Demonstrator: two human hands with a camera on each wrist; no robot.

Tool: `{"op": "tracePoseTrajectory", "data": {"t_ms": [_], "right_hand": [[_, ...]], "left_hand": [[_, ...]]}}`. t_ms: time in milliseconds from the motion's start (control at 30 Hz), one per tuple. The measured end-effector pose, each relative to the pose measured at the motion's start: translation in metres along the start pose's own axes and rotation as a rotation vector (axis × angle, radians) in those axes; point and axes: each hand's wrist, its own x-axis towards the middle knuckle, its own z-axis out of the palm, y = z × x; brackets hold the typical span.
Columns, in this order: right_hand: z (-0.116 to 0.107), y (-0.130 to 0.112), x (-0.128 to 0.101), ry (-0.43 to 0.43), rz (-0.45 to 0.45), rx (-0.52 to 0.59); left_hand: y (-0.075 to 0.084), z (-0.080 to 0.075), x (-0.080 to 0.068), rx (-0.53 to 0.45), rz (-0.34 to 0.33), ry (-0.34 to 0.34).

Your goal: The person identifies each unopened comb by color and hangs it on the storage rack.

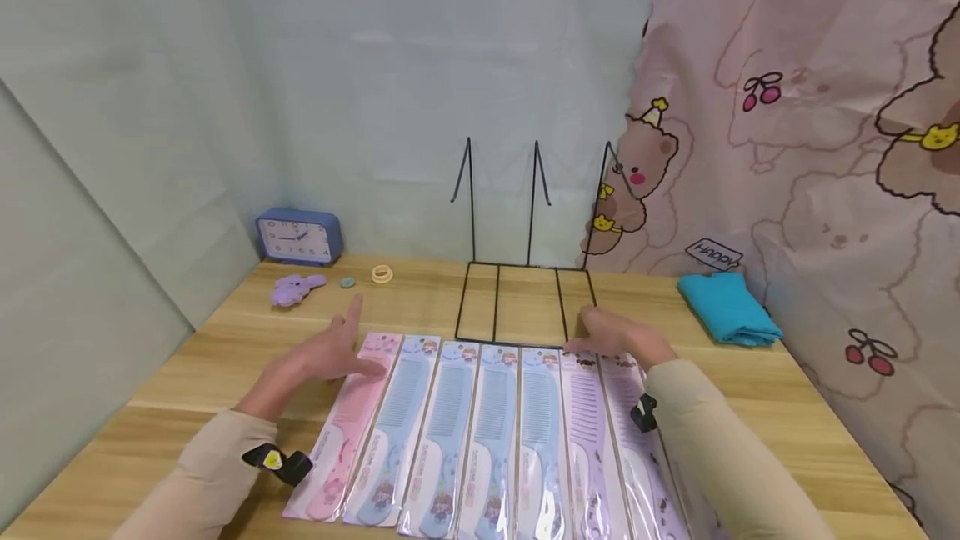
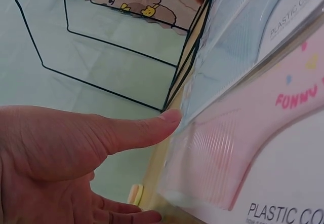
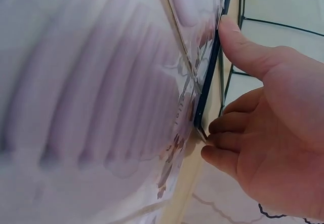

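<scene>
Packaged plastic combs lie side by side in a row: a pink comb at the left end, several blue combs in the middle, purple combs at the right. My left hand is over the top of the pink comb, fingers extended and thumb at the packages' upper edge. Behind the row stands a black wire rack with upright hooks. My right hand is at its front right corner; in the right wrist view the thumb touches the front bar and the loosely bent fingers are beside the corner.
At the back left are a blue alarm clock, a purple plush-like item, a small green disc and cream rings. A folded turquoise cloth lies at the right. Pale curtain and bear-print fabric border the wooden table.
</scene>
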Motion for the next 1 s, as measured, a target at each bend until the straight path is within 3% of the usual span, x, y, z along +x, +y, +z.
{"op": "tracePoseTrajectory", "data": {"t_ms": [300, 567, 800, 900, 1000], "right_hand": [[0.0, 0.004, 0.004, -0.015, 0.05, -0.095], [0.0, 0.0, 0.003, -0.065, 0.03, -0.123], [0.0, -0.005, 0.004, -0.094, 0.061, -0.151], [-0.001, -0.006, 0.003, -0.094, 0.085, -0.17], [-0.001, -0.006, 0.002, -0.093, 0.101, -0.182]], "left_hand": [[0.007, 0.003, 0.0, 0.023, 0.023, -0.007], [0.014, 0.009, -0.002, 0.052, -0.041, -0.046], [0.014, 0.013, -0.002, 0.07, -0.081, -0.008], [0.012, 0.013, 0.001, 0.076, -0.075, 0.018], [0.006, 0.013, 0.005, 0.046, -0.021, 0.045]]}}
